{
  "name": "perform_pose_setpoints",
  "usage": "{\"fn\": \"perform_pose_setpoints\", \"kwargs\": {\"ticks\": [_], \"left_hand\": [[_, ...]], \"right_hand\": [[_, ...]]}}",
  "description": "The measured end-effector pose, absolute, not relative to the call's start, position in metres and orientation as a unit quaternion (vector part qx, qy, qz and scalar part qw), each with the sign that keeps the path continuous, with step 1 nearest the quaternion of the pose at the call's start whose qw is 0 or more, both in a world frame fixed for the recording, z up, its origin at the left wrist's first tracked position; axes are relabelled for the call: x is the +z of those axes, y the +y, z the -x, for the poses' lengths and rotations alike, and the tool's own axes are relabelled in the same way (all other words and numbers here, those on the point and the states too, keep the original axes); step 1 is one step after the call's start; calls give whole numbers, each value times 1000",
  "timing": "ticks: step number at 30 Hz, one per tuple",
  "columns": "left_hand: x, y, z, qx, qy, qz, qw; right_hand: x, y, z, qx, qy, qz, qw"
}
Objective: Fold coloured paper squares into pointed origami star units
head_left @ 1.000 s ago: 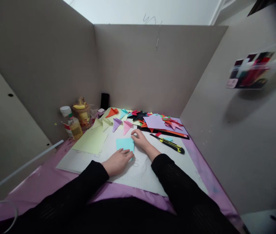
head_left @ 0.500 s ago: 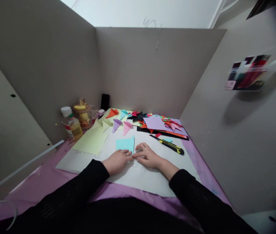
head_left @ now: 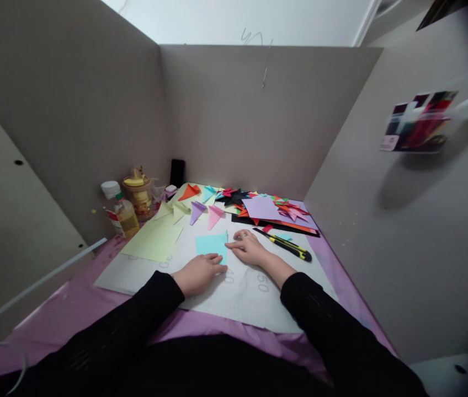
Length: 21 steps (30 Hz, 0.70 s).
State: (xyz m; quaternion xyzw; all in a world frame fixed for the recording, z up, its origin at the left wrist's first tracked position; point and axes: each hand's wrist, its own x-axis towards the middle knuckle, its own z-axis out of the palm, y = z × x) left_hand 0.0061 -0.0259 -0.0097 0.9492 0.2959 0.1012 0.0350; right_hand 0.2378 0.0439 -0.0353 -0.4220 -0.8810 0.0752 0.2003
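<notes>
Left: on the pink-purple cloth-covered surface [head_left: 72, 303], a clear bottle [head_left: 129, 221] containing yellow liquid stands before a white-capped container [head_left: 110, 189] and a tan tub with a yellow top [head_left: 138, 194], its contents hidden. Beside them, a pale green paper sheet [head_left: 151, 243] overlies a white paper sheet marked with numerals [head_left: 242, 309]; a white strip separates green from turquoise.

Centre: the left hand [head_left: 201, 274] lies palm down, fingers extended, on the near part of a turquoise square of paper [head_left: 209, 243], its position unchanged from the preceding frame. The right hand [head_left: 247, 246], formerly at the square's near right corner, is now farther up its right edge, index finger extended; whether it pinches the paper cannot be told.

Right: white sheet separates this hand from a black-and-yellow utility knife [head_left: 290, 247]. A transparent plastic pouch [head_left: 420, 124] containing dark and red items hangs on the wall.
</notes>
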Motion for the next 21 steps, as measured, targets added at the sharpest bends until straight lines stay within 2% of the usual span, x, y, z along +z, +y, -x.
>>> {"fn": "perform_pose_setpoints", "kwargs": {"ticks": [6, 10, 12, 15, 18, 21], "left_hand": [[-8, -28, -7, 74, 302, -950, 21], [-9, -29, -6, 76, 313, -946, 19], [-10, -29, -5, 84, 317, -944, 23], [-11, -29, -5, 92, 321, -942, 23], [-12, -32, -5, 93, 331, -939, 11], [-10, -42, -7, 80, 335, -939, -6]], "right_hand": [[-36, 64, -227, 48, -833, 525, 166], [-35, 65, -225, 14, -809, 555, 192], [-34, 58, -227, 3, -819, 520, 242], [-35, 40, -231, 36, -880, 367, 300], [-39, 22, -231, 89, -922, 242, 288], [-42, 14, -229, 95, -926, 241, 275]]}}
